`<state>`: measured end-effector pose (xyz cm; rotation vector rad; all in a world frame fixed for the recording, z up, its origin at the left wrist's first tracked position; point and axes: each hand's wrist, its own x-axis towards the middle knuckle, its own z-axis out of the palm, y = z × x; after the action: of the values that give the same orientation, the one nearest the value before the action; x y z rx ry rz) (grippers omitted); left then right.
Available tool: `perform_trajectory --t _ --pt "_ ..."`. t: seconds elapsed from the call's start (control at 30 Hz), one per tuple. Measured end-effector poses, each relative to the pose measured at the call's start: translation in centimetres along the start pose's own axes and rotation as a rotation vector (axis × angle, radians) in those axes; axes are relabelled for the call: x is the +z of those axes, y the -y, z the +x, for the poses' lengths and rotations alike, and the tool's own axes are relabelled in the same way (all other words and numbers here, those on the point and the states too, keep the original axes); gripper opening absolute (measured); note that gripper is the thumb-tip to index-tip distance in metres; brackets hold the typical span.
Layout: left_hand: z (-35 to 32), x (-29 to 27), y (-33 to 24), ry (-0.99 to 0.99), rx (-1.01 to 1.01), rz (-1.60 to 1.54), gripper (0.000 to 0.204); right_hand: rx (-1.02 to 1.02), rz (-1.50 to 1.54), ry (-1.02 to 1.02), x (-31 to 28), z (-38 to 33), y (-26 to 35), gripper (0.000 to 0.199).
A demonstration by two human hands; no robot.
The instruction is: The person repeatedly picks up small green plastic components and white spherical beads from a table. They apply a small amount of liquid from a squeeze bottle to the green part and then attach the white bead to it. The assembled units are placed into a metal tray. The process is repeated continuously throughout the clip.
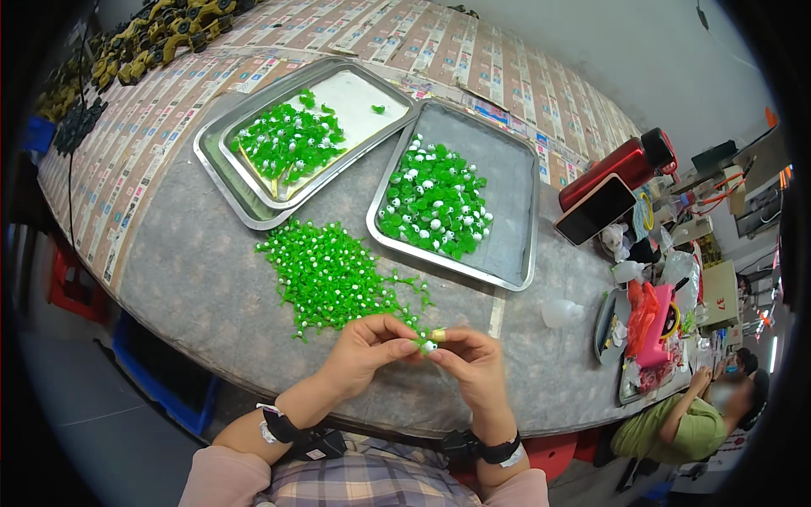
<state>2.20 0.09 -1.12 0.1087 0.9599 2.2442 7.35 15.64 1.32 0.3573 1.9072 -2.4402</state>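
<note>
- where the two hands meet at about 6 o'clock of the view, a small green plastic piece with a white bead (428,341) is pinched between them, just above the near edge of the grey table (194,279).
- the left hand (365,348) is seen with thumb and forefinger closed together on the left side of that piece, the other fingers curled under.
- the right hand (473,362) is seen with its fingertips (439,351) clamped on the right side of the same piece; a pale band is worn on one finger.
- a loose pile of green pieces (331,275) is spread on the table just beyond the hands, toward 12 o'clock of them.
- a steel tray (515,211) is set at 1 o'clock of the hands, with green pieces showing larger white eyes (435,203) heaped at its left half.
- a second pair of stacked steel trays (221,165) lies at 11 o'clock, with green pieces (289,142) gathered on a pale sheet inside.
- a red bottle (621,165) and a dark phone (595,209) are leaned at 2 o'clock, beside the tray.
- a seated person in a green shirt (680,427) is seen at 4 o'clock, well apart.
- black wristbands are worn on both forearms.
</note>
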Motion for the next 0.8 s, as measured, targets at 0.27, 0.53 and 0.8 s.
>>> perform_trajectory --t 0.27,0.53,0.8 --pt "0.0 0.0 0.1 -0.101 0.061 0.077 0.009 -0.088 -0.027 -0.029 0.7 0.1 1.2 0.019" --pt "-0.1 -0.1 0.2 -0.095 0.103 0.189 0.008 -0.058 -0.1 -0.014 0.9 0.2 0.8 0.015" --pt "-0.1 0.1 0.0 -0.075 0.089 0.179 0.009 -0.009 0.095 -0.008 0.4 0.3 0.6 0.015"
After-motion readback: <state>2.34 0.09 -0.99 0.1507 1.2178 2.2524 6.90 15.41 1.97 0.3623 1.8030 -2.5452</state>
